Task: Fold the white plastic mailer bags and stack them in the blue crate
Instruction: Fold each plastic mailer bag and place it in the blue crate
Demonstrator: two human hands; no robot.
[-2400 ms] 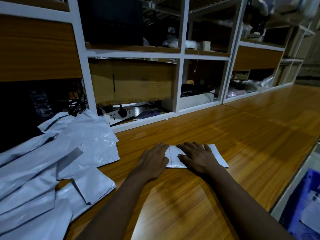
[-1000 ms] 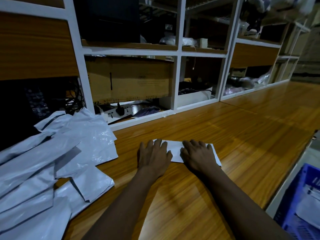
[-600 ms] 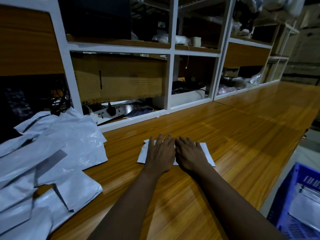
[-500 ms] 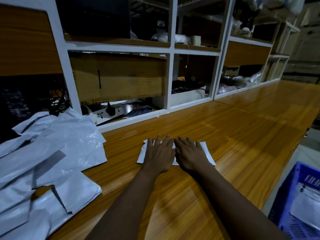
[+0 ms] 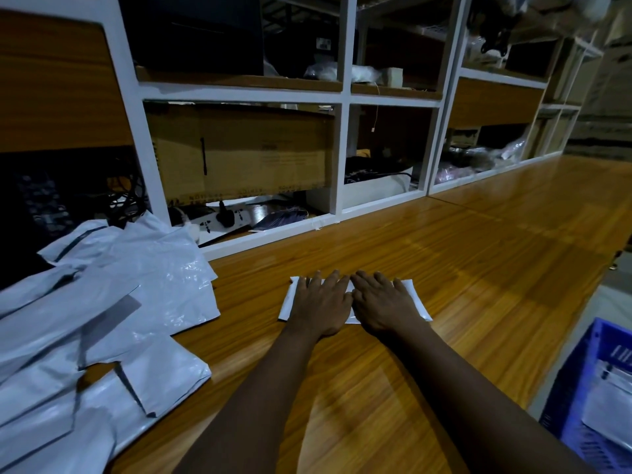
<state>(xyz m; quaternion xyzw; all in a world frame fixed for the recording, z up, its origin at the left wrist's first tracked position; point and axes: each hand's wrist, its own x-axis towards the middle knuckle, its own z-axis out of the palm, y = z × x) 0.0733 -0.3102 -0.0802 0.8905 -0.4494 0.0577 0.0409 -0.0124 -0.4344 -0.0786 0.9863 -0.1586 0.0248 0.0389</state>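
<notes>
A small folded white mailer bag (image 5: 414, 299) lies flat on the wooden worktop (image 5: 478, 268), in the middle of the view. My left hand (image 5: 319, 304) and my right hand (image 5: 381, 304) rest side by side on top of it, palms down, fingers spread, pressing it flat; only the bag's ends show. A loose heap of unfolded white mailer bags (image 5: 102, 319) covers the worktop at the left. The blue crate (image 5: 578, 388) stands lower down at the right edge, beside the worktop, with white folded bags (image 5: 612, 398) inside it.
A white shelving unit (image 5: 342, 97) rises along the back of the worktop, holding a cardboard box (image 5: 246, 148), a power strip (image 5: 219, 220), cables and bags. The worktop's right edge drops off to the floor by the crate.
My hands slid closer together on the folded bag, from apart at its ends to side by side over its middle. The view has shifted slightly right, showing more of the crate.
</notes>
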